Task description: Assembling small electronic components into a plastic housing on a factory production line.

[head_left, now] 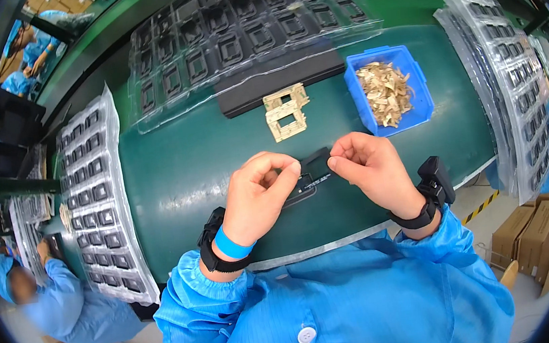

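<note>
Above the near middle of the table, both my hands are closed in a pinch at a thin black rectangular piece (316, 162). My left hand (254, 193) has thumb and forefinger at its left edge. At its right edge are the fingertips of my right hand (370, 166). Just below the piece is a flat black part with small white print (306, 188), partly hidden by my left hand; whether the two are joined I cannot tell. Beyond my hands lie pale yellow frame-like sheets (287, 121) with rectangular cut-outs.
A blue bin (423, 97) of small tan strips (384, 91) stands right of the sheets. Clear trays of black frames (230, 48) rise at the back, with more trays at left (95, 168) and right (504, 77). A long black block (278, 81) lies behind. Co-workers sit around.
</note>
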`<action>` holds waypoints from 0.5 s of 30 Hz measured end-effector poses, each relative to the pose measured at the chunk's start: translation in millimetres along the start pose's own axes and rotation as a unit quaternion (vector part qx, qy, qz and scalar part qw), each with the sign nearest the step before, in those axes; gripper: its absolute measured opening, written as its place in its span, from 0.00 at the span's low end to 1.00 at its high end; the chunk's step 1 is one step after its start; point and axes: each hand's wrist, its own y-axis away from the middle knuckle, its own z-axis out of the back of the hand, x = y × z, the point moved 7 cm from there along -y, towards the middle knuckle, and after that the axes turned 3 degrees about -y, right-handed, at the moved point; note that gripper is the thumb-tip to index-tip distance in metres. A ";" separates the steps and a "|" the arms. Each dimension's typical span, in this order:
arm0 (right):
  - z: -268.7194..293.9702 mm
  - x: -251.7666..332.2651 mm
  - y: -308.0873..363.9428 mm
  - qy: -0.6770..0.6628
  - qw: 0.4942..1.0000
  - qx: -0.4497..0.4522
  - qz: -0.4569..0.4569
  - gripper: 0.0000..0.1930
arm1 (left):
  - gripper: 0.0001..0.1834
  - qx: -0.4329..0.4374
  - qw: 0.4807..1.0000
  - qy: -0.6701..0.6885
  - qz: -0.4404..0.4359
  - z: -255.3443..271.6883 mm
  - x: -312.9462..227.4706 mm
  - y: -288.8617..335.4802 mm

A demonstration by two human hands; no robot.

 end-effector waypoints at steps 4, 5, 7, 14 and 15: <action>-11.6 -28.5 0.7 -0.018 0.999 0.011 -0.031 0.06 | 0.17 -0.091 0.982 -0.161 -0.051 20.4 13.5 25.4; -16.7 -33.7 1.4 -0.017 0.999 0.016 -0.033 0.06 | 0.22 -0.099 0.964 -0.225 -0.098 22.4 16.4 33.6; -26.4 -46.7 3.4 -0.046 0.996 0.033 -0.069 0.06 | 0.33 -0.096 0.921 -0.348 -0.145 17.5 26.2 46.2; -43.5 -61.0 5.6 -0.010 0.997 0.029 -0.074 0.06 | 0.31 -0.141 0.932 -0.311 -0.124 12.2 48.4 55.0; -43.8 -56.2 6.3 0.007 0.998 0.022 -0.060 0.05 | 0.30 -0.148 0.931 -0.309 -0.124 12.9 49.0 55.6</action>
